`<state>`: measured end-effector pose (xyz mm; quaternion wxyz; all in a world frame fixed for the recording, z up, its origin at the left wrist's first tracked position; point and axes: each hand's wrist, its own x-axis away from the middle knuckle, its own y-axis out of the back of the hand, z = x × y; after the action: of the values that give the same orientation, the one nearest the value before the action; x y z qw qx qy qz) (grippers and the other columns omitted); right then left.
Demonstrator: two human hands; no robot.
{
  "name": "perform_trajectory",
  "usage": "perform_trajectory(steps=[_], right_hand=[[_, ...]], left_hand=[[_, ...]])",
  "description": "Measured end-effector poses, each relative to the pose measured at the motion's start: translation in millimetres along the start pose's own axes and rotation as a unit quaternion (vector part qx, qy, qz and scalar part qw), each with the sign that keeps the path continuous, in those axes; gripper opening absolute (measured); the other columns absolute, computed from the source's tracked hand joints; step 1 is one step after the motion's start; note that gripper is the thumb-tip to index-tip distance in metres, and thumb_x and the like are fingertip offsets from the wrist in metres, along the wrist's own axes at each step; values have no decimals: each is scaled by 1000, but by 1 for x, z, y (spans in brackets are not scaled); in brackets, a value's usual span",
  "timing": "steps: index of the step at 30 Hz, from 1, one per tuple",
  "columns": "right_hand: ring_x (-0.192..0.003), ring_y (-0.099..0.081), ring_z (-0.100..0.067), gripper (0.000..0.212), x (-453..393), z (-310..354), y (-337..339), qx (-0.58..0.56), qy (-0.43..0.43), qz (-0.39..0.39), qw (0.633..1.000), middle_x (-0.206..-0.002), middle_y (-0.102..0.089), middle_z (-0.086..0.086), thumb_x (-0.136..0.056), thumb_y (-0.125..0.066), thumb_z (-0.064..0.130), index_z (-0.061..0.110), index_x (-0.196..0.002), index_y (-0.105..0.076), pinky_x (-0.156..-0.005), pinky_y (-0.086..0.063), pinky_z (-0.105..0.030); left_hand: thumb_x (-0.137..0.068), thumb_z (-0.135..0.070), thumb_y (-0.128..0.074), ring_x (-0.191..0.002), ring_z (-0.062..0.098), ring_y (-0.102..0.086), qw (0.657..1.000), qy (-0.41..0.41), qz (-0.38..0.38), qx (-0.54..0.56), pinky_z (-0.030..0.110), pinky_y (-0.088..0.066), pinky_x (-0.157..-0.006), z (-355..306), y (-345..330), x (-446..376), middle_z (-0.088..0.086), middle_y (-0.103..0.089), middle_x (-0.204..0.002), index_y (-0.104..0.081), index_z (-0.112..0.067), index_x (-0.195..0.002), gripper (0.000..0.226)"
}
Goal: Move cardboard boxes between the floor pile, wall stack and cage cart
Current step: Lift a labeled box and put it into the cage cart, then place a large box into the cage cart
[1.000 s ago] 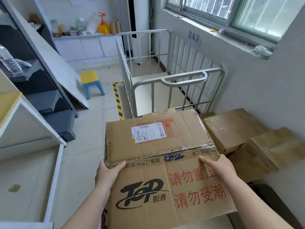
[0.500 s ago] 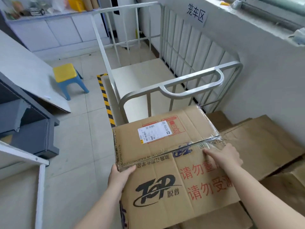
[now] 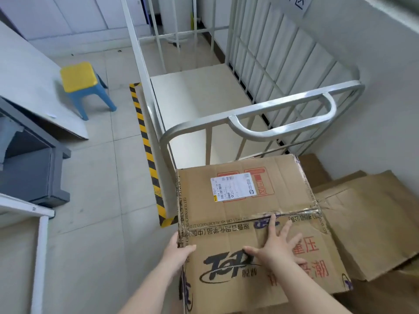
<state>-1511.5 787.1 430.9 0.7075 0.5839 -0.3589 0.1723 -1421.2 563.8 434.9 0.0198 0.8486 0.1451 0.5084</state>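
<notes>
A large brown cardboard box with a white shipping label and a black "TOP" logo fills the lower middle. My left hand grips its left edge, thumb on the top face. My right hand lies flat on the top face with fingers spread, near the taped seam. Just beyond the box stands the grey metal cage cart; its platform holds nothing. More cardboard boxes lie to the right, against the wall.
A yellow-and-black striped strip runs along the cart's left side on the tiled floor. A yellow-topped blue stool stands at the left, beside a leaning white board and a grey shelf unit.
My view has dropped and come nearer to the cart. My right hand slid from the box's right edge onto the top face and spread flat. The left hand keeps its grip.
</notes>
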Motion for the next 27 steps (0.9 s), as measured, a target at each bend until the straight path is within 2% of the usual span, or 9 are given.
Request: perform_trajectory(steps=[3,6,10,14,18,21,22,25,27], right_hand=[[-143,18,-38,119,13,-4,2,6,31,-17,999,-153,34,-1,-72,-67,63,39,-145,24,-105,-21,-71],[-144,18,-34,112,35,-16,0,28,66,-10,997,-155,30,-1,-77,-63,61,36,-146,22,-105,-21,-70],[-146,14,-31,107,77,-36,-13,85,132,-9,987,-158,21,-3,-79,-59,63,31,-150,14,-109,-14,-68],[-147,6,-27,97,134,-30,-44,144,248,-6,958,-161,6,-1,-81,-55,65,30,-152,2,-114,-14,-57],[-146,-13,-22,93,210,-7,-104,199,380,33,903,-159,-16,2,-80,-49,70,28,-152,-6,-114,-22,-48],[-143,-22,-22,92,274,2,-154,270,460,66,844,-155,-25,1,-80,-48,71,27,-151,-11,-114,-24,-46],[-142,-25,-22,92,295,1,-170,290,483,72,823,-154,-27,1,-79,-48,72,27,-151,-13,-113,-25,-45],[-141,-29,-23,91,352,-11,-217,353,540,96,758,-154,-28,1,-79,-48,72,28,-151,-14,-112,-27,-42],[-140,-30,-23,90,385,-24,-249,394,564,113,717,-153,-30,0,-79,-49,71,27,-150,-15,-113,-26,-43]], left_hand=[[-93,-20,-57,-134,27,-38,999,-27,-29,-6,36,-37,-99,8,4,37,7,-33,-152,-18,-18,-151,70],[-93,-26,-56,-133,30,-41,996,-15,-85,-14,41,-35,-107,38,11,81,8,-36,-150,-25,-17,-148,64],[-91,-23,-60,-128,28,-46,989,18,-141,30,36,-37,-104,116,18,142,10,-47,-143,-37,-12,-142,57],[-90,-15,-62,-117,23,-53,972,53,-198,112,24,-36,-88,210,26,212,14,-54,-134,-44,-2,-136,51],[-87,-13,-65,-115,25,-56,927,96,-298,206,25,-41,-85,311,30,279,16,-57,-131,-51,-1,-129,46],[-86,-7,-66,-105,23,-56,876,137,-349,305,17,-40,-58,384,20,329,19,-58,-126,-51,6,-127,45],[-84,-11,-70,-104,22,-57,858,146,-362,335,15,-39,-56,407,13,344,20,-58,-125,-51,5,-127,50],[-74,-28,-71,-105,23,-57,809,166,-402,395,22,-37,-71,475,-12,387,17,-58,-126,-52,0,-128,63],[-81,-21,-69,-100,24,-56,779,186,-425,422,23,-36,-74,519,-27,411,15,-58,-127,-54,-3,-126,51]])
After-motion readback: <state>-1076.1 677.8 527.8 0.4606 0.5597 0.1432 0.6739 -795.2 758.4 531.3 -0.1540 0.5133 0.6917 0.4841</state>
